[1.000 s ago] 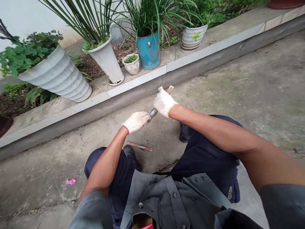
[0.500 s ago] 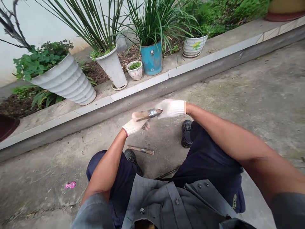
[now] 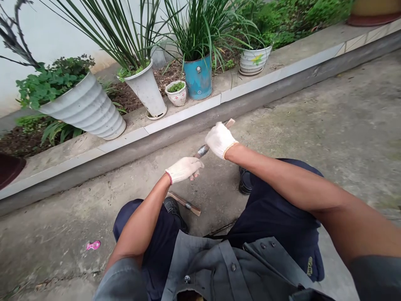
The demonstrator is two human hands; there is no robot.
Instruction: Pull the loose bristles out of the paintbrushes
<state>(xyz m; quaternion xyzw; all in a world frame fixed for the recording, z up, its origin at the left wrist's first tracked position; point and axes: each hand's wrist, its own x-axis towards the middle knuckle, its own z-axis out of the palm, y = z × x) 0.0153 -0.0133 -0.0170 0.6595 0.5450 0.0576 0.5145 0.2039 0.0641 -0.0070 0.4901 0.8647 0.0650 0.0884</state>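
Though the wooden stick (image 3: 202,151) clamped in the right hand (image 3: 220,139) is already wrapped, remaining work and left hand's (image 3: 184,169) grip cannot be told.

White wall (image 3: 62,42), tiled ledge (image 3: 184,116), concrete ground (image 3: 338,121)

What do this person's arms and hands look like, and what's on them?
The left hand wears a white fabric glove, trimmed in red at the wrist. The right hand is gloved in white as well, but its trim is yellow-orange. Both forearms are bare, and the sleeves above them are short and plain grey.
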